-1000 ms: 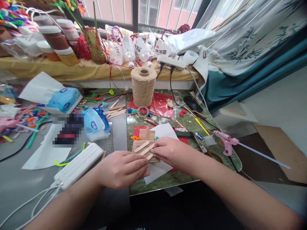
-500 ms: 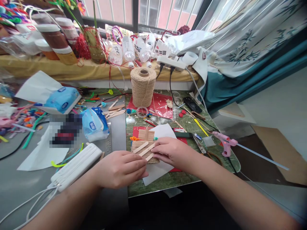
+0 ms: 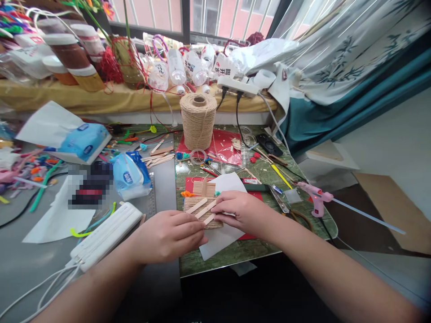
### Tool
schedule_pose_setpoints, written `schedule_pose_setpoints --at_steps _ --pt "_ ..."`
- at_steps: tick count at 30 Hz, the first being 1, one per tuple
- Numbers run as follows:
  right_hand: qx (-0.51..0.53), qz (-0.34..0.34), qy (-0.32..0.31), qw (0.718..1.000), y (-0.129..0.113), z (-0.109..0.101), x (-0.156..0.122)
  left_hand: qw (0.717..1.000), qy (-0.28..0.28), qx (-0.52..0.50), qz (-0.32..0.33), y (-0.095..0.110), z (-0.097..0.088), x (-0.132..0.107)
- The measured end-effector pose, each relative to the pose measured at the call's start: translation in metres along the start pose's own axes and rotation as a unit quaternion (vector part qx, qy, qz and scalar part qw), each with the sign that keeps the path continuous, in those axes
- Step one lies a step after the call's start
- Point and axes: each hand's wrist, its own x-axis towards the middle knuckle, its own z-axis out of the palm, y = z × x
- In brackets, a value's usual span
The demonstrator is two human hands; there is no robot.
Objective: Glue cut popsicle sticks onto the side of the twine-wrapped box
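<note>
A small twine-wrapped panel [image 3: 193, 204] lies on white paper [image 3: 229, 184] near the table's front edge, with three pale wooden craft sticks [image 3: 202, 208] laid slanted across it. My left hand [image 3: 170, 235] presses on the sticks' lower ends with fingers together. From the other side, my right hand [image 3: 240, 211] pinches the sticks' upper ends. Just behind the panel stands a small assembly of wooden sticks [image 3: 203, 188].
A big spool of jute twine [image 3: 198, 115] stands behind on red paper. A pink glue gun [image 3: 316, 199] lies at the right edge, scissors [image 3: 286, 208] beside my right wrist. Tissue packs [image 3: 129, 172], a white power strip [image 3: 106, 235], loose sticks and clutter fill the left.
The view has shifted slightly. Both hands stay on the sticks and panel with hardly any movement.
</note>
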Motion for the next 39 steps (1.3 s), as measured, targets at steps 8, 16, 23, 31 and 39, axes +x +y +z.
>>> schedule_pose_setpoints --at_steps 8,16,23,31,39 --pt "0.013 -0.046 0.059 0.997 0.014 -0.001 -0.019 0.999 -0.017 -0.029 -0.038 0.002 -0.003 0.006" --pt "-0.014 0.002 0.173 0.985 -0.015 0.022 -0.047 1.000 -0.004 -0.007 -0.009 0.002 -0.001 0.005" --pt "-0.099 -0.034 0.224 0.969 -0.021 0.067 -0.048 0.992 0.072 -0.064 -0.082 -0.003 0.002 0.003" --pt "-0.139 -0.059 0.211 0.966 -0.021 0.076 -0.052 0.976 0.012 -0.099 -0.191 -0.019 -0.004 0.003" --pt "-0.129 -0.047 0.229 0.964 -0.020 0.082 -0.047 0.987 -0.022 -0.086 -0.137 -0.025 -0.006 -0.005"
